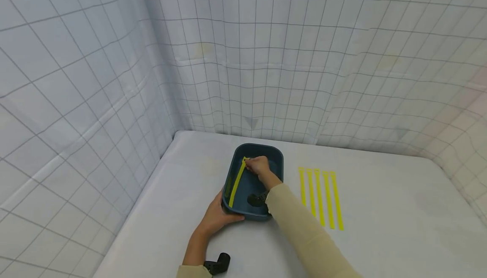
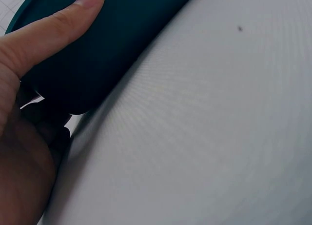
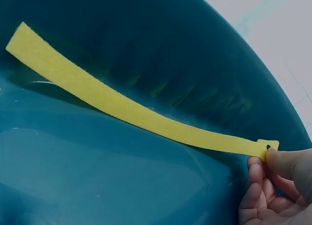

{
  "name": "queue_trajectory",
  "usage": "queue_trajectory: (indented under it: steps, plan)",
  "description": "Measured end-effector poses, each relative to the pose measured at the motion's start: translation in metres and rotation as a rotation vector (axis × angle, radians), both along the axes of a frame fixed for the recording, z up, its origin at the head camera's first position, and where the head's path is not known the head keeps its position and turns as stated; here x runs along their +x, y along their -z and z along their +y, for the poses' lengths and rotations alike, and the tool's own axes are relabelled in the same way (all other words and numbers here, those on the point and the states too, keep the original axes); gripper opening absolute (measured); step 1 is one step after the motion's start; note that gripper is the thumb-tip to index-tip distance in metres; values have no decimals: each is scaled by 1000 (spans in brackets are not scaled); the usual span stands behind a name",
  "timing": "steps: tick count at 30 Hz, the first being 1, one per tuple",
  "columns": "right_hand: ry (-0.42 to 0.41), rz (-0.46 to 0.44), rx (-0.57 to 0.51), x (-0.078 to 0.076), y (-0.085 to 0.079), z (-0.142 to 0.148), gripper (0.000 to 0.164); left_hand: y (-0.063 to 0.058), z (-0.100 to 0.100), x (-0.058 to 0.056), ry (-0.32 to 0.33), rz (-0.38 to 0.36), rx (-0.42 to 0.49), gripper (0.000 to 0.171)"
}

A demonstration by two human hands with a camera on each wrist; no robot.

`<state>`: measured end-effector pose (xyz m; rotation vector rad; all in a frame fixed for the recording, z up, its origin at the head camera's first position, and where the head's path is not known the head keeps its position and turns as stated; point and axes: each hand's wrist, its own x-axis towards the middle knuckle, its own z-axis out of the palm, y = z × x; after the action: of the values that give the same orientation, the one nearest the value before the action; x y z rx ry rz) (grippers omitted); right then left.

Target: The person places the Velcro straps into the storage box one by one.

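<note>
A dark blue-green plastic tub (image 1: 249,187) stands on the white table. My left hand (image 1: 217,216) holds it at the near left corner; in the left wrist view the thumb lies along the outer wall (image 2: 122,34) and the other fingers reach round the corner, partly hidden. Inside the tub, my right hand (image 1: 259,166) pinches the slotted head of a yellow hook-and-loop cable tie (image 3: 131,110) between thumb and forefinger. The tie stretches along the tub's left side, its free end towards the near left corner.
To the right of the tub, several more yellow cable ties (image 1: 329,200) lie side by side in a row, partly behind the right sleeve (image 1: 304,227). White gridded curtains (image 1: 251,58) rise behind the table and at both sides.
</note>
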<state>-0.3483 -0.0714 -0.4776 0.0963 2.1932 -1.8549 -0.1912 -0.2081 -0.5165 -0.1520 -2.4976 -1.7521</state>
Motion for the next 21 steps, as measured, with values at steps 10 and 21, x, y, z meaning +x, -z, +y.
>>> queue_trajectory:
  steps: [10,21]
  plan:
    - [-2,27,45,-9,10,0,18,2,0,0,3,-1,0,108]
    - [-76,13,61,-13,16,-5,18,0,-1,0,16,3,27,108]
